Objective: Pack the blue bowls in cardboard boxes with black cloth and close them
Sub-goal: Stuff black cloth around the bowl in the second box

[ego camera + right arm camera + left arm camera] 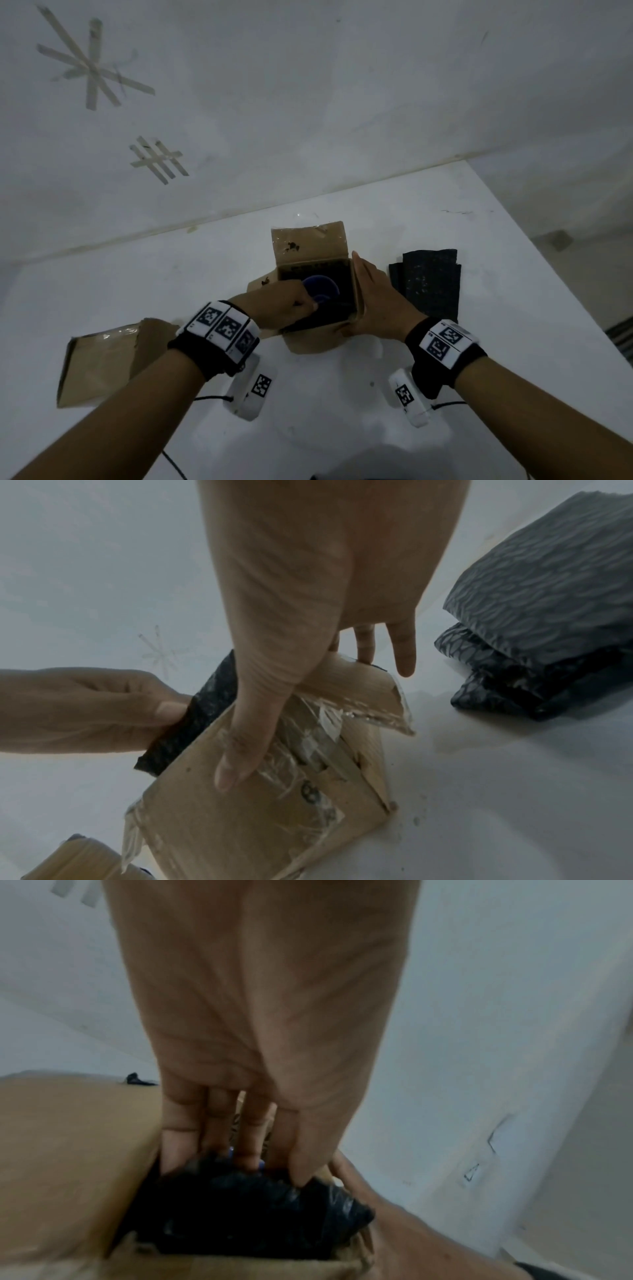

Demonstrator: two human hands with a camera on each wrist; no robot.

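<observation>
An open cardboard box (308,240) stands mid-table, lined with black cloth (246,1204). A blue bowl (322,289) lies inside it. My left hand (308,306) reaches over the box's near-left corner, and its curled fingers (178,1139) grip the cloth's edge beside the bowl's rim (231,1150). My right hand (366,291) lies flat against the box's right flap (359,685), fingers straight and thumb (240,750) down the near wall. In the right wrist view my left hand (164,712) pinches the cloth (205,710).
A folded stack of black cloth (428,284) lies just right of the box, also in the right wrist view (548,615). A second cardboard box (99,363) lies on the white table (342,428) at the near left. A wall runs along the table's far edge.
</observation>
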